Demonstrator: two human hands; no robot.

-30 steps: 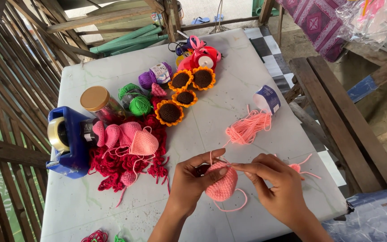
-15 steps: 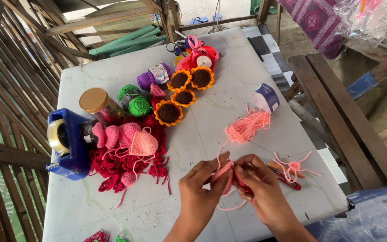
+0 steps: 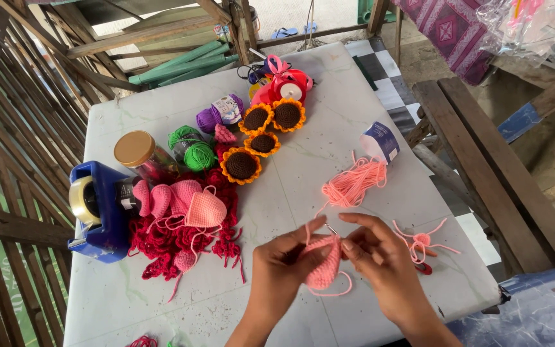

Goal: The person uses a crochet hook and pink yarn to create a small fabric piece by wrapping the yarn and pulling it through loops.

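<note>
Above the white desk (image 3: 367,83), a pink crocheted piece (image 3: 324,265) is pinched between the fingers of the left hand (image 3: 282,266) and right hand (image 3: 380,257); loose pink yarn (image 3: 353,183) lies near.

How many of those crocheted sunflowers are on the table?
4. Two sit side by side at the back, sunflower and sunflower; a smaller one lies just below them; the fourth rests nearest the red crochet pile. More may be hidden.

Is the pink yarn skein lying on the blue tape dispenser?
No, the pink yarn skein lies on the white table, far from the blue tape dispenser.
</note>
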